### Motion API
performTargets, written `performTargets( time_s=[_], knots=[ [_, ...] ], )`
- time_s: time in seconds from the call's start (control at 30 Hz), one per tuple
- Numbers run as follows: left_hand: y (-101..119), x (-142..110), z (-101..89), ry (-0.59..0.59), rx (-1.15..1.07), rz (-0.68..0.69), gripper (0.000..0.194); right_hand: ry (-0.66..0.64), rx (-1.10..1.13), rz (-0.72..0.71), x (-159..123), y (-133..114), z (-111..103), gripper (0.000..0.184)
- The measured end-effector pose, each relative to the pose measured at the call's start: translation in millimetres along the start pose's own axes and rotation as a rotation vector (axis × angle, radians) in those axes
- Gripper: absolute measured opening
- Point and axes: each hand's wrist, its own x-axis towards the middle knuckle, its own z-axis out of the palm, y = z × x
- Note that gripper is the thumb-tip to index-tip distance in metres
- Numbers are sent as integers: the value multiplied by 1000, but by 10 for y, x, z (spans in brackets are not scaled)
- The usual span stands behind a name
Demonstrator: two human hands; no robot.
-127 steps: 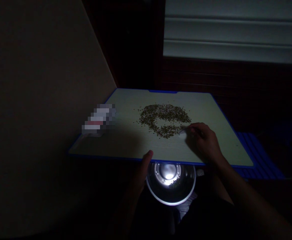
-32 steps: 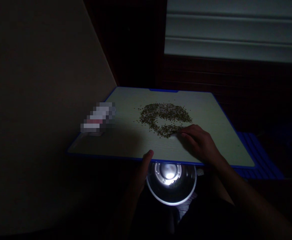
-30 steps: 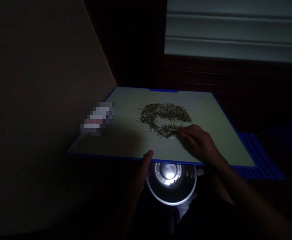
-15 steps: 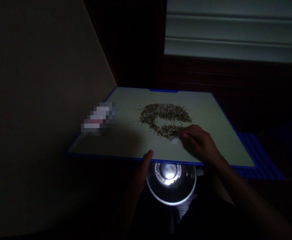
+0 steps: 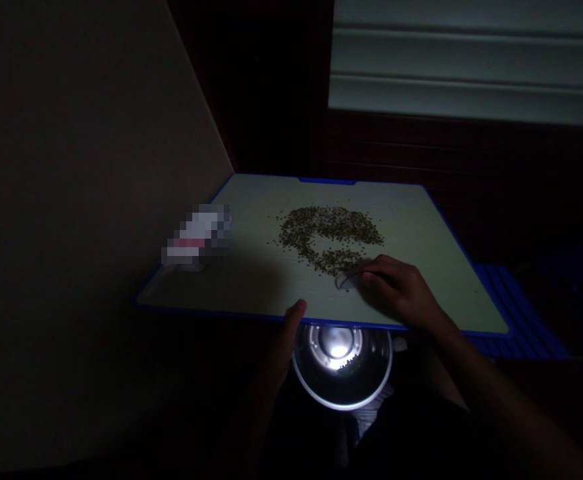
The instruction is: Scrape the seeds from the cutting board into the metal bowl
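Note:
A pale board with a blue rim (image 5: 251, 293) carries a ring-shaped scatter of small greenish grains (image 5: 328, 237). My right hand (image 5: 401, 293) rests on the board at the near edge of the scatter, its fingers pinched on a small pale card (image 5: 346, 280) whose edge touches the grains. My left hand (image 5: 284, 343) is closed round the rim of a shiny metal bowl (image 5: 341, 370) held under the board's near edge, thumb up against the rim. A few grains lie inside the bowl.
A blurred small white and red object (image 5: 196, 237) lies at the board's left side. A tan wall rises on the left, dark wood panelling and a pale ledge behind. Blue slatted plastic (image 5: 516, 313) shows at the right. The scene is very dark.
My right hand has slid the card left and toward me along the scatter's near edge, dragging some grains with it. My left hand and the bowl have stayed put.

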Motion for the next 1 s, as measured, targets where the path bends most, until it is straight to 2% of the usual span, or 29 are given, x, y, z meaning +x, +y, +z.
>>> performTargets(
  time_s=[0.2,0.3,0.43,0.67,0.8,0.93,1.0],
  knots=[
    [33,-21,13,61,33,31,44,-61,26,25,0,-10,13,21],
    [-5,14,-6,51,6,21,45,-80,30,40,-2,-12,18,20],
    [5,10,-8,3,23,39,35,-110,28,54,-3,-25,17,19],
    [87,-54,30,8,40,33,32,-151,-44,16,-5,-40,13,19],
    [71,-46,36,54,37,32,32,-174,-52,-7,-6,-52,7,18],
    [54,-28,23,-21,8,-12,35,-212,-73,-37,-2,-60,5,15],
    [49,-26,14,-15,16,-33,37,-242,-72,-59,-1,-62,3,14]
  ],
)
